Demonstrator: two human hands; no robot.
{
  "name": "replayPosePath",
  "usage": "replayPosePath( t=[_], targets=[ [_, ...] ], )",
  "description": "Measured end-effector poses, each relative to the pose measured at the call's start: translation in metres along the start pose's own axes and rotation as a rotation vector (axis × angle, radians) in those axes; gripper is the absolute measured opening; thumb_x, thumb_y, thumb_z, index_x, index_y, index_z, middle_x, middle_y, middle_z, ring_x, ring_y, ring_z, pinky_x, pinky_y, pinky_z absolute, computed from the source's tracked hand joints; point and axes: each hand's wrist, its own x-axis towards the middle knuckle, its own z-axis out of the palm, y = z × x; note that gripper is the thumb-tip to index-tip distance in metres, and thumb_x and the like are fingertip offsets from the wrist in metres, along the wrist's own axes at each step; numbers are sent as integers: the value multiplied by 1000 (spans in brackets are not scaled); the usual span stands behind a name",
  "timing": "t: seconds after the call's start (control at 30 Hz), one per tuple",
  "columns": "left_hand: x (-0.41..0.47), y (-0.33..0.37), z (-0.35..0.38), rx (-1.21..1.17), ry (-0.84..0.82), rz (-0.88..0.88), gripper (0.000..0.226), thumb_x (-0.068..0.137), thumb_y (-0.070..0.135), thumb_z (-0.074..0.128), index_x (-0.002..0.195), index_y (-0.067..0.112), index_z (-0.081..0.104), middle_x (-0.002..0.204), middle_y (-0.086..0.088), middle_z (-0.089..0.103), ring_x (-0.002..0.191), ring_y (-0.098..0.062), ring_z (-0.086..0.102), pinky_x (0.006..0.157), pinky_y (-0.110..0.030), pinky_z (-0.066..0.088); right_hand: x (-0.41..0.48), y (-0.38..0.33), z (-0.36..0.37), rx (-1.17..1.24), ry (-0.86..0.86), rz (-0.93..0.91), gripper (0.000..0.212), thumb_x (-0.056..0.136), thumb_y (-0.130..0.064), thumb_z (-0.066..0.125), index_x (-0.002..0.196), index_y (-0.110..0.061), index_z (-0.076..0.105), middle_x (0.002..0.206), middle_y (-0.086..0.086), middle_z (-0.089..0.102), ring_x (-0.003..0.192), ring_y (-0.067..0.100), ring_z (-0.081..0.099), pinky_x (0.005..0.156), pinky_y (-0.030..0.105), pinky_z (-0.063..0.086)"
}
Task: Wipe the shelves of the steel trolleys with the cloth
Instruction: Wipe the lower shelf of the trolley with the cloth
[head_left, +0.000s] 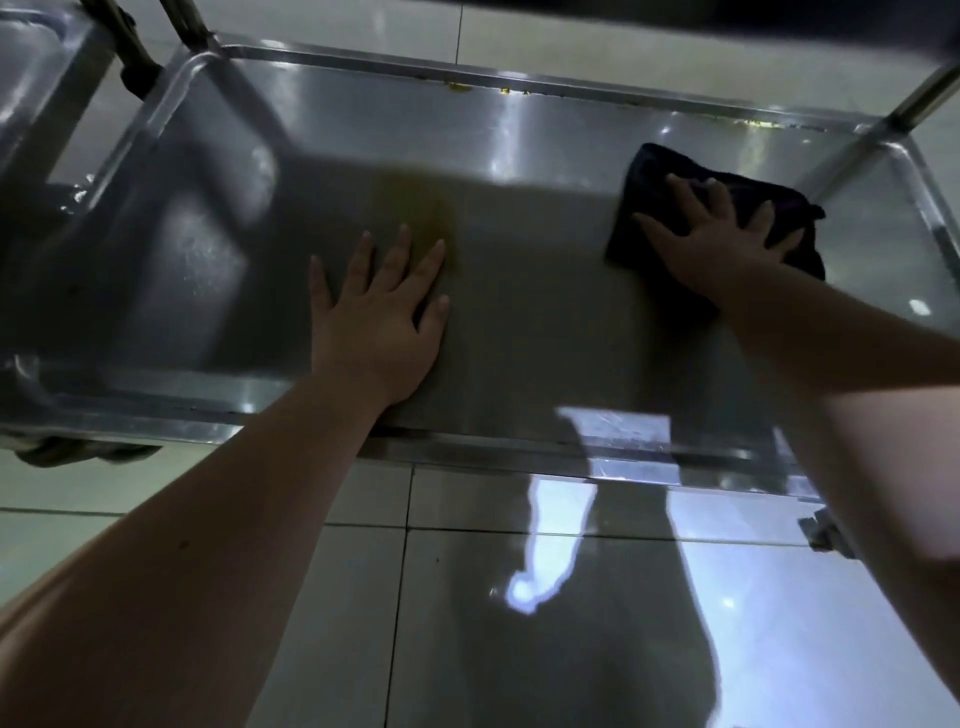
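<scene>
Pale floor tiles shine under a low steel trolley, & the person bends over its bottom shelf.

The left hand lies flat on the bare steel near the middle. Its fingers are straight & a bit spread, holding nothing. I think it is there to lean on & to stop the trolley rolling off.

The right hand is on the dark cloth, over at the right end of the shelf, near the corner post. The fingers are wide & flat on top, pushing down, not grabbing. That way more cloth rubs the steel.

Yellow bits stick along the far rim (the cloth is not there yet). A second trolley stands just beside, on the left.
</scene>
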Motion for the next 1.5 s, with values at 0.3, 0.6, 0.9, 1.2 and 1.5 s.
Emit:
replayPosePath(
  t=[0.3, 0.6, 0.9, 1.2, 1.5],
  targets=[
    [-1, -2, -1, 16, -11, -19, 54, 100, 54, 18, 152, 49, 8, 164, 14, 1, 151, -18, -1, 117, -59, -4, -123, -94, 60, -61, 111, -393, 80, 72, -89, 8, 146, -59, 1, 164, -10, 1, 146, 46, -10, 105, 70, -15],
    [-2, 1, -1, 2, -16, -14, 54, 99, 56, 17, 152, 48, 10, 164, 11, 3, 151, -21, 0, 117, -60, -4, -134, 44, 40, -51, 67, -28, 85, 66, -92, 10, 145, -62, 0, 163, -17, -1, 148, 39, -5, 114, 65, -6],
    [-5, 0, -6, -1, -35, -14, 53, 100, 53, 20, 152, 48, 9, 164, 11, 1, 151, -21, -2, 116, -60, -6, -203, -78, 72, -46, 130, -312, 75, 78, -86, 20, 146, -59, 4, 164, -10, 4, 145, 46, -7, 107, 69, -15],
    [-6, 1, -5, 6, -47, -4, 54, 99, 54, 18, 152, 46, 11, 164, 10, 3, 151, -23, 0, 116, -60, -5, -158, 54, 43, -110, 15, -14, 80, 69, -93, 14, 141, -65, -8, 163, -17, -5, 148, 39, -8, 113, 66, -7],
    [2, -10, -36, -306, -100, -57, 51, 103, 36, 32, 153, 39, 22, 163, 8, 16, 150, -20, 8, 120, -52, 1, -218, -123, 71, -57, 32, -286, 79, 79, -85, 16, 148, -54, -6, 164, -7, -7, 142, 52, -16, 99, 73, -21]
  ],
)
